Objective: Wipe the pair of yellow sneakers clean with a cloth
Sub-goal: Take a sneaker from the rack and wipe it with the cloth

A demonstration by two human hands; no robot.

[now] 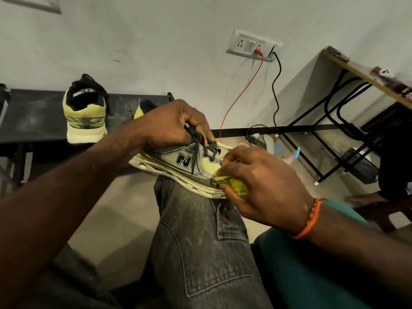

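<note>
Over by the wall, the dark desk (33, 117) carries the second sneaker (85, 112), heel toward us, upright and well apart from the action, waiting its turn. Down here the person sits with one knee up in dusty grey jeans (200, 237), and the first sneaker (178, 162) is resting across that knee, its side panel facing us, toe pointing right. The left hand (171, 126) is clamped over the collar end, fingers (198, 124) curled in among the black laces (196, 143), steadying the shoe. The right hand (260, 181) has its fingers bunched tight round the yellow cloth (234, 185), and that cloth is pressed against the forefoot, right where the upper meets the pale sole. So this looks like the scrubbing of shoe one, side of the toe area. Next, I'd say, the cloth needs to travel along the midsole grooves toward the heel, with the left hand turning the shoe to show the far side. Only after that does the one on the desk get picked up.
</note>
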